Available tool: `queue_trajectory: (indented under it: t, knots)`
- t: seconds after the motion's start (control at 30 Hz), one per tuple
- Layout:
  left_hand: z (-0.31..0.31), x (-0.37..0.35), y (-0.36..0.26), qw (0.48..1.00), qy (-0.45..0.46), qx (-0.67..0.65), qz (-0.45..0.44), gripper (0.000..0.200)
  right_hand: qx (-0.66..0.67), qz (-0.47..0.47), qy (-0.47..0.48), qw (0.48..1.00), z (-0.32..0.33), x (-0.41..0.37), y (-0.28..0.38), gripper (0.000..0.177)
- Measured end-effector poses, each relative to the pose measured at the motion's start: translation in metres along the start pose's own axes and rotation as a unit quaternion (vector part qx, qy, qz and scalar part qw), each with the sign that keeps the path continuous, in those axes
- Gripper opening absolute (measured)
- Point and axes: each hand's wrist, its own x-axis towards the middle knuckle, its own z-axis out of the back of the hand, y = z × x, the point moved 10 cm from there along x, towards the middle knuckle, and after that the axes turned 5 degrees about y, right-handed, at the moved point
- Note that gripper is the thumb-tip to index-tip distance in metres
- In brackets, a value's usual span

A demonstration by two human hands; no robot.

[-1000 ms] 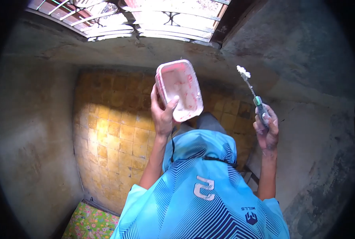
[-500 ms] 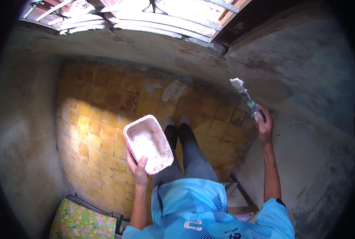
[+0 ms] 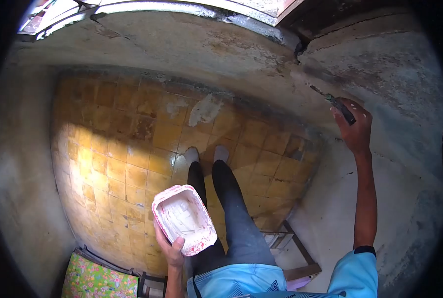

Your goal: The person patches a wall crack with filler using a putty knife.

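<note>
My left hand [image 3: 171,250] grips a white plastic tub [image 3: 201,244] with reddish smears by its near left side, thumb over the rim. White paste [image 3: 182,214] coats the tub's inside. In my right hand [image 3: 356,128], the fingers close round the dark handle of a putty knife [image 3: 341,109]. Its narrow blade points up and left, close to the stained wall [image 3: 326,64] below the window corner, and appears almost edge-on. The tub is held low in front of my legs.
A crack [image 3: 298,52] runs down from the window sill [image 3: 221,17]. Worn yellow tiles [image 3: 117,164] cover the floor under my feet. At lower left is a flowered green cushion [image 3: 100,278]; a wooden frame [image 3: 301,256] stands at lower right.
My right hand has moved right and down in view, and the knife has turned, its white paste load no longer showing. The tub sits lower in view. The camera view has shifted downward.
</note>
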Motion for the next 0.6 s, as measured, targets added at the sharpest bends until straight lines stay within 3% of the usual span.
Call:
queue_trajectory:
  t: [0.17, 0.27, 0.4, 0.6]
  knots:
    - [-0.003, 0.0, -0.001, 1.0, 0.004, -0.001, 0.023, 0.112, -0.037, -0.018, 0.022, 0.999, 0.002, 0.004, -0.008, 0.032]
    - [-0.001, 0.0, 0.003, 1.0, 0.002, 0.008, 0.026, 0.112, -0.103, -0.007, 0.007, 0.995, 0.007, 0.002, -0.008, 0.033]
    - [-0.005, 0.002, -0.002, 0.999, 0.019, 0.007, 0.031, 0.111, -0.053, 0.005, -0.014, 0.998, 0.023, 0.009, -0.001, 0.035]
    - [-0.001, 0.005, 0.002, 0.999, 0.016, 0.017, 0.028, 0.113, -0.115, 0.034, -0.059, 0.991, 0.037, 0.008, 0.023, 0.036]
